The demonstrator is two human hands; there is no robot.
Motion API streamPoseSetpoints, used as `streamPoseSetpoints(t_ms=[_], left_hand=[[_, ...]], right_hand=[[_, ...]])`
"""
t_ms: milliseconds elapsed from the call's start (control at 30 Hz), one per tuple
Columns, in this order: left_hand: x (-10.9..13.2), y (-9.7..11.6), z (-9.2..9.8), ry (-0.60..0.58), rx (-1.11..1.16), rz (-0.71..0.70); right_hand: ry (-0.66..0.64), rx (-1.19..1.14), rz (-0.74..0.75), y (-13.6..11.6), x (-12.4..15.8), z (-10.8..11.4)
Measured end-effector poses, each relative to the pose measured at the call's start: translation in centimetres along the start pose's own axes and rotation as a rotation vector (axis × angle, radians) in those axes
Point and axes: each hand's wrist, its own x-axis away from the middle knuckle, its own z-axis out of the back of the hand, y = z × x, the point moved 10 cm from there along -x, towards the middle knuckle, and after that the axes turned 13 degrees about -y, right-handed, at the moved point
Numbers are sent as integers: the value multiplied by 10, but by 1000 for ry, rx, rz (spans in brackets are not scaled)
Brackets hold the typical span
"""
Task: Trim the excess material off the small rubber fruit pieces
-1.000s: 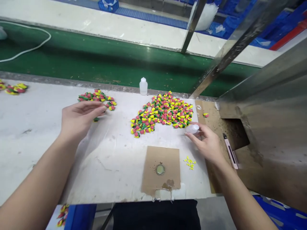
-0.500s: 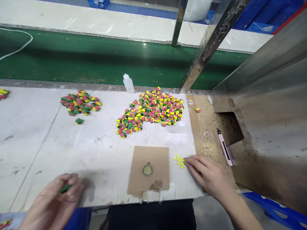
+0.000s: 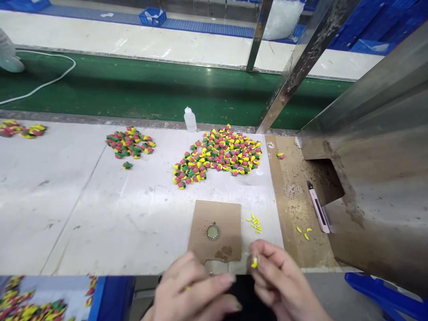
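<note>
My right hand [image 3: 284,281] is at the bottom edge, fingers pinched on a small yellow piece [image 3: 254,262]. Beside it my left hand [image 3: 197,292] is curled, fingers pressed together; what it holds is hidden. Both hover just below the cardboard square [image 3: 217,218] that carries a bottle cap [image 3: 212,232]. A few yellow pieces [image 3: 254,223] lie to the right of the cardboard. The large pile of red, green and yellow pieces [image 3: 219,154] lies farther back, and a smaller pile [image 3: 130,142] is to its left.
A small white bottle [image 3: 190,119] stands by the green conveyor belt [image 3: 133,89]. A pink utility knife [image 3: 318,207] lies on the brown patch at right, next to a metal chute [image 3: 377,147]. A blue bin [image 3: 50,298] with more pieces sits at bottom left. A white cable [image 3: 47,82] crosses the belt.
Both hands have come together at the near edge below the cardboard. My right hand has lifted a yellow piece from the small yellow heap. My left hand moved right from the lower left.
</note>
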Motion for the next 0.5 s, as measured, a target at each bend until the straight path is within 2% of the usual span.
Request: streamPoseSetpoints(t_ms=[67,100,133,200,300,400,500], left_hand=[[-13,18,-14,-99,-132,-146],[-18,21,-15,-128,-166,-171],[-21,22,-17,-159,-177,-186],[-24,21,-16,-198,-137,-212],[-19,13,-12,-138,52,-187],[-7,-15,-15,6,405,19],[11,-38,-28,109,678,216]], right_hand=[[-190,-552,-180,21,2,-51],[-255,-732,-234,24,4,-70],[-291,-815,-256,24,4,-81],[-334,-862,-241,20,0,-91],[-369,-852,-175,18,-6,-97],[-338,-809,-102,22,-10,-99],[-212,-627,45,24,-14,-89]])
